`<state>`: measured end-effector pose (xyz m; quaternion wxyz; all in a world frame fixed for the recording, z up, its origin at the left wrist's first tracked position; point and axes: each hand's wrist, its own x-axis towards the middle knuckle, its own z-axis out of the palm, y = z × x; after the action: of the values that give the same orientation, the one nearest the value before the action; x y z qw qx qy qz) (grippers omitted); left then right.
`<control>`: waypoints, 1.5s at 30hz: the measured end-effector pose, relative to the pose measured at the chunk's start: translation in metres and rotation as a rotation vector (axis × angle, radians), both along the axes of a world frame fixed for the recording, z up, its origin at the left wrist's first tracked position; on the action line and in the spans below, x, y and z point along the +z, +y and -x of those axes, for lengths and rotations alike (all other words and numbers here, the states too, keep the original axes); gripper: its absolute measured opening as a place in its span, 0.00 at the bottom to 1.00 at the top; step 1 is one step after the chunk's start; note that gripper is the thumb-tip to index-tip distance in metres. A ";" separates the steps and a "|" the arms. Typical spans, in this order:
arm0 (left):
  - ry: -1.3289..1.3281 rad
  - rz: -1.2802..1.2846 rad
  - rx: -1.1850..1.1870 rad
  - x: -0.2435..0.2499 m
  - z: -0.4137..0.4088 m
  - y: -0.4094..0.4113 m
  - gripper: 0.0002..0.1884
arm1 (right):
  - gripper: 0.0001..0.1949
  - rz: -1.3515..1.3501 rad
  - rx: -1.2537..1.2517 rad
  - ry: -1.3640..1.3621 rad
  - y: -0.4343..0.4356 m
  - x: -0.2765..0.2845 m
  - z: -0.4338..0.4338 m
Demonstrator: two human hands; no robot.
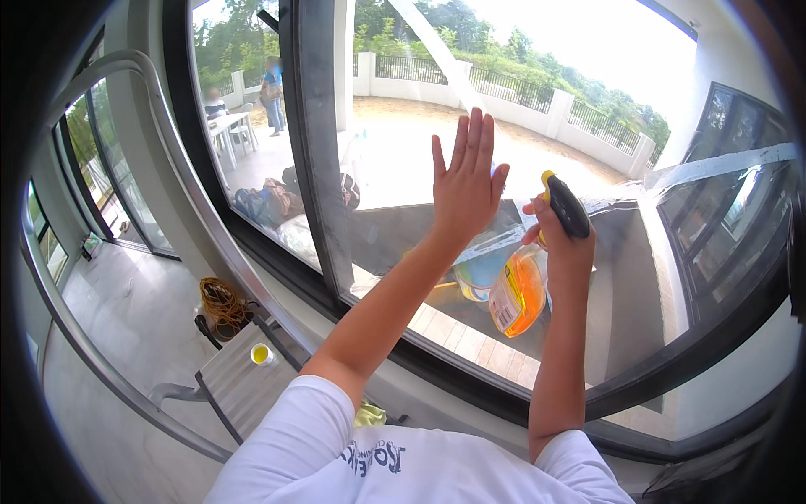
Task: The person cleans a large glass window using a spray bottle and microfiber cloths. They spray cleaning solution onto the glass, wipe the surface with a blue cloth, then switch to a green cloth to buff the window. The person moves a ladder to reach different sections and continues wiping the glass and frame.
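My left hand (pixel 467 173) is raised flat before the window pane (pixel 403 157), palm towards the glass, thumb and little finger spread. It holds nothing; whether the palm presses on the glass is hard to tell. To its right, my right hand (pixel 557 230) grips the neck of a spray bottle (pixel 517 293) with a black and yellow trigger head (pixel 567 205). The clear bottle is tilted, holds orange liquid and bears a printed label. Whitish strips of tape or film (pixel 441 50) cross the pane diagonally.
A black window frame (pixel 453 362) borders the glass. Left of me stand a metal rail (pixel 182 170) and a platform (pixel 242 381) carrying a yellow-filled cup (pixel 261 355). A coiled orange cord (pixel 221 309) lies beyond. Outside are two people, a white table (pixel 228 123) and bags (pixel 271 201).
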<state>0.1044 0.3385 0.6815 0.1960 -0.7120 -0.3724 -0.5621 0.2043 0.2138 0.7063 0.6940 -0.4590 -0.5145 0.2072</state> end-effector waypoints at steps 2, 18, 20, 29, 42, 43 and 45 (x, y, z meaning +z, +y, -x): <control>-0.038 -0.050 0.078 0.034 0.016 0.015 0.31 | 0.16 0.051 -0.020 -0.041 -0.014 0.000 0.001; -0.113 -0.014 0.081 0.066 0.018 0.021 0.33 | 0.14 -0.010 -0.070 -0.004 -0.051 -0.001 0.017; -0.103 0.052 0.032 0.038 0.004 0.004 0.35 | 0.15 -0.018 -0.089 -0.017 -0.051 -0.003 0.016; -0.094 -0.005 0.002 0.043 0.003 0.005 0.34 | 0.16 0.013 -0.107 -0.004 -0.061 -0.007 0.014; 0.076 0.166 -0.132 -0.072 -0.020 -0.039 0.35 | 0.15 0.040 -0.162 0.069 -0.069 -0.025 0.009; 0.019 0.148 -0.099 -0.061 -0.013 -0.027 0.35 | 0.15 0.045 -0.167 0.071 -0.070 -0.024 0.010; -0.053 0.101 -0.055 -0.028 -0.002 -0.007 0.34 | 0.15 0.045 -0.180 0.075 -0.073 -0.026 0.009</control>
<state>0.1059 0.3311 0.6533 0.1344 -0.7160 -0.3854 -0.5663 0.1956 0.1412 0.6805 0.7181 -0.5107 -0.4400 0.1727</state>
